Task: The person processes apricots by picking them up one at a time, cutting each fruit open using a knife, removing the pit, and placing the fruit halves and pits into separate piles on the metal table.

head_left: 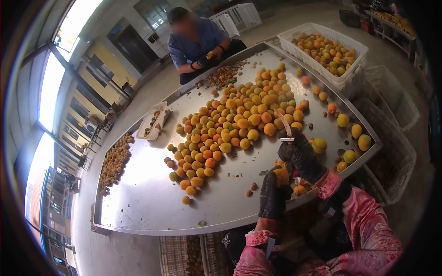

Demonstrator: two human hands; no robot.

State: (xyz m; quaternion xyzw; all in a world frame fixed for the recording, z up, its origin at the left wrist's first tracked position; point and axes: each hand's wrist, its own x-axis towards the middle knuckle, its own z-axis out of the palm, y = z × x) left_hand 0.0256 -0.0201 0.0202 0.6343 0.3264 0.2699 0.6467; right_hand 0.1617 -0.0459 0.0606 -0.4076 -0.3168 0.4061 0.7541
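My left hand [272,195], in a black glove, is closed around an orange fruit [281,176] near the table's front edge. Just to its right, my right hand [301,154], also black-gloved, grips a knife [284,123] whose curved blade points up and away from me. The blade overlaps the view of a large pile of orange and yellow apricot-like fruits [244,115] on the metal table [147,188]. Orange pieces [300,189] lie beneath and beside my hands, partly hidden by them.
Across the table, a person [195,43] in a blue shirt holds something small. A full white crate [322,53] stands at the back right, a small white basket [152,121] at the left. Brown pits [116,161] lie along the left edge. More crates [391,152] stand at right.
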